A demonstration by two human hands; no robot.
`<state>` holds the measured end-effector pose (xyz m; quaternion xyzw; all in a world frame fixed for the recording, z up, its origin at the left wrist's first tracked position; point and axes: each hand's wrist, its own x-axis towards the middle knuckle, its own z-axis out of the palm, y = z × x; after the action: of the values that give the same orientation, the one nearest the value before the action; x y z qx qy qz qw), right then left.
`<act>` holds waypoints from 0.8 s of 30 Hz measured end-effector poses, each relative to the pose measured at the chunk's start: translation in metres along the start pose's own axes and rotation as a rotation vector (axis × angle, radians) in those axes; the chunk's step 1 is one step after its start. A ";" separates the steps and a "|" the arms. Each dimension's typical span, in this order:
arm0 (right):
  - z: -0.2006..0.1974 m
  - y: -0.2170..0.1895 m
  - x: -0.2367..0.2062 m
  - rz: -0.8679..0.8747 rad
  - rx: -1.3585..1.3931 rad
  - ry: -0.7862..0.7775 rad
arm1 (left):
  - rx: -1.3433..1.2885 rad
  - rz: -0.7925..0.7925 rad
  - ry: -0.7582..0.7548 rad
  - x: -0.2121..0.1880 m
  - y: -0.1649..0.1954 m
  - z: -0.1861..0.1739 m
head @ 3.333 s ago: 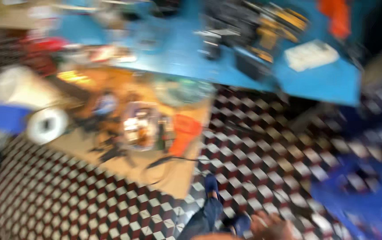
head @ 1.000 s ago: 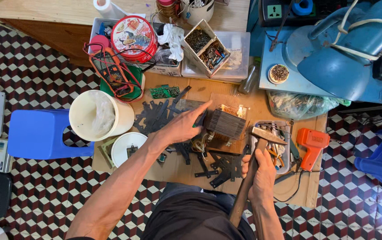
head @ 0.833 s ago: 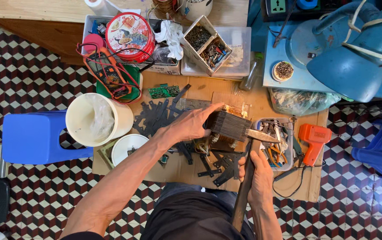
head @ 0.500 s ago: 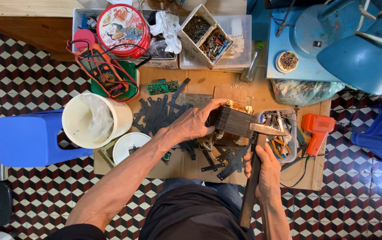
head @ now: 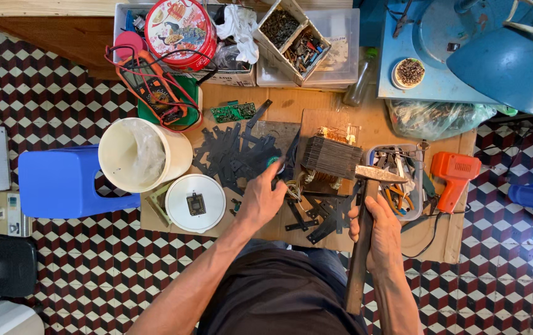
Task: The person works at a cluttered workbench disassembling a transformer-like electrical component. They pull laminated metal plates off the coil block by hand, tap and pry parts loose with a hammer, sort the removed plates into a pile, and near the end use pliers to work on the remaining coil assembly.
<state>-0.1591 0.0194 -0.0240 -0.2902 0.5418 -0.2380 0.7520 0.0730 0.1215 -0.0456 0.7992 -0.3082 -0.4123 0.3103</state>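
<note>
Since half a second ago our left hand (head: 265,200) has come off the transformer block (head: 332,157) and now sits just left of it, fingers curled around a green-handled tool (head: 282,160) whose dark blade points up alongside the block. Our right hand (head: 378,228) keeps its closed grip on the wooden handle of the hammer (head: 366,217), below and right of the block, and the hammer's metal head lies against the block's right edge.

We see the block, a stack of dark plates with copper windings showing at its top, resting on a wooden board (head: 372,133). Left of the block lie many loose dark metal plates (head: 232,155), and a few more lie just below it. Farther left of the block stand a white bucket (head: 139,155) and a round white lid (head: 195,203), with a blue stool (head: 62,183) beyond them. Right of the block sits a clear tray of hand tools (head: 403,180), then an orange power tool (head: 454,174). Above and left of the block lies a small green circuit board (head: 233,111).
</note>
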 end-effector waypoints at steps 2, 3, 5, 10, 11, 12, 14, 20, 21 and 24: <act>-0.003 0.004 -0.004 0.018 0.004 0.006 | -0.048 0.059 0.044 -0.008 0.001 0.009; -0.004 0.005 -0.004 0.030 0.006 0.007 | -0.071 0.087 0.067 -0.010 0.003 0.015; -0.002 0.010 -0.005 0.055 0.013 0.003 | -0.143 0.049 0.008 -0.009 0.007 0.028; 0.000 0.009 -0.006 0.062 0.016 -0.021 | -0.040 0.426 0.165 -0.012 0.010 0.037; 0.001 0.008 -0.006 0.065 0.013 -0.014 | -0.056 0.391 0.138 -0.012 0.010 0.037; 0.001 0.007 -0.006 0.069 0.010 -0.010 | -0.071 0.356 0.112 -0.012 0.010 0.036; 0.002 0.008 -0.007 0.055 -0.005 -0.014 | -0.075 0.347 0.097 -0.012 0.010 0.034; 0.003 0.006 -0.009 0.059 -0.027 -0.020 | -0.016 0.322 0.057 -0.010 0.011 0.030; 0.004 0.002 -0.009 0.055 -0.035 -0.022 | -0.007 0.331 0.052 -0.008 0.013 0.027; 0.010 -0.011 -0.010 0.053 -0.202 0.044 | 0.086 0.365 0.047 0.000 0.020 0.011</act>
<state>-0.1536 0.0200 -0.0070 -0.3447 0.5868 -0.1686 0.7130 0.0587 0.1062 -0.0355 0.7521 -0.4579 -0.3168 0.3525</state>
